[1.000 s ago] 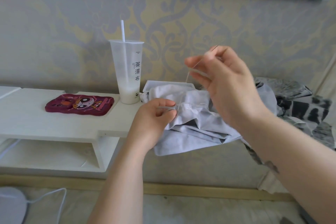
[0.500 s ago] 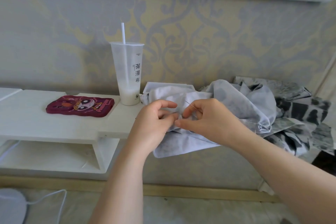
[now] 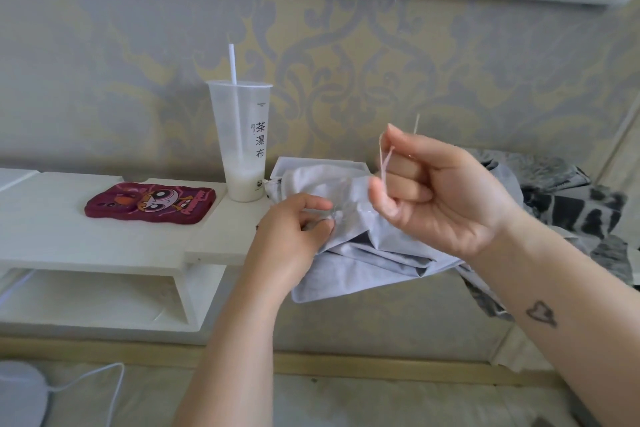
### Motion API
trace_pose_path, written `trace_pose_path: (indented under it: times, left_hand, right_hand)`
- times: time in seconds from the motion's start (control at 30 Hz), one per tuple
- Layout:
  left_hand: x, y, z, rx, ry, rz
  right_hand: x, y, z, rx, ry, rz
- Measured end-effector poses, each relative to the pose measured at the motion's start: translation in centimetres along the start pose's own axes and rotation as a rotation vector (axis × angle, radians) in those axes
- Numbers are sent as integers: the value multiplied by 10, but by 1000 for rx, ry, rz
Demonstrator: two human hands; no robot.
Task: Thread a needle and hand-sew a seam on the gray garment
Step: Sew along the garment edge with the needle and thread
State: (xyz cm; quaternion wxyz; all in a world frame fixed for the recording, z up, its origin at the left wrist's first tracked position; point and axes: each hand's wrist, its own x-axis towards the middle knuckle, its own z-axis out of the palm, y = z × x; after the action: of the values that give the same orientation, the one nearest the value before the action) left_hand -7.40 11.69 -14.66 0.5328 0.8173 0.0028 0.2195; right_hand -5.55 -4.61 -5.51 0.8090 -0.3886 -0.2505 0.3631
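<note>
Now left hand (image 3: 294, 229) pinching gray garment (image 3: 363, 253), right hand (image 3: 446, 198) above it, holding needle (image 3: 416, 123)

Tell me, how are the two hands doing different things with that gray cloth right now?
The left hand sits low, pinching a fold of the gray garment; the right hand is raised above it, off the cloth. The left hand shows its back to the camera, while the right hand shows palm and curled fingers, with thread looped over them and the needle poking up behind. Both are bare.

cup (image 3: 242, 149) on shelf (image 3: 104, 236) | phone case (image 3: 152, 201) left | garment (image 3: 363, 253) right
</note>
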Motion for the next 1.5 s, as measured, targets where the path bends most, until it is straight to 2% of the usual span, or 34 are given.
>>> trace_pose_path:
  times: [0.07,0.1,0.17,0.2,0.23,0.3,0.33,0.37,0.47,0.63,0.7,0.8,0.87,0.93,1.0,1.1,1.23,1.4,1.5]
  left_hand:
    - [1,-2,0,23,19,-2]
    - [2,-2,0,27,26,-9]
    - [2,-2,0,19,32,-14]
    - [2,-1,-1,6,34,-12]
    - [1,0,-1,-4,33,-9]
    - [1,1,-1,-20,26,-14]
    - [1,1,0,-34,23,-19]
    - [0,2,0,-46,20,-21]
    - [0,5,0,-51,10,-19]
    - [-2,8,-1,-61,-13,-39]
    - [-2,6,-2,-53,-7,-45]
    - [-1,6,-3,-40,18,-22]
    - [-1,8,-4,-39,35,-4]
    - [-2,9,-4,-39,44,1]
    - [-2,10,-4,-45,38,-10]
    - [-3,10,-6,-38,29,-3]
    - [-5,13,-8,-11,14,49]
    - [-5,12,-6,59,16,72]
    - [-5,11,-5,222,2,73]
  right_hand:
    - [-3,-3,-6,128,-280,289]
    - [-6,-4,-11,53,-347,374]
    - [-10,-1,-17,-259,-356,447]
    - [-12,1,-18,-468,-290,482]
    - [-12,3,-20,-709,-153,497]
    - [-10,12,-20,-1210,179,414]
    - [-7,17,-19,-1368,308,336]
    - [-4,23,-19,-1422,392,237]
    - [6,37,-20,-1482,450,60]
    - [11,39,-25,-1607,443,-37]
    - [9,35,-23,-1506,393,-119]
    - [6,28,-19,-1210,322,-310]
    - [4,27,-15,-1140,281,-356]
    - [4,28,-14,-1172,261,-351]
    - [4,26,-18,-1237,310,-313]
    - [7,22,-30,-1403,415,-173]
    - [6,20,-43,-1601,442,-79]
    - [-1,18,-56,-1622,384,-39]
    - [-3,15,-62,-1668,411,-37]
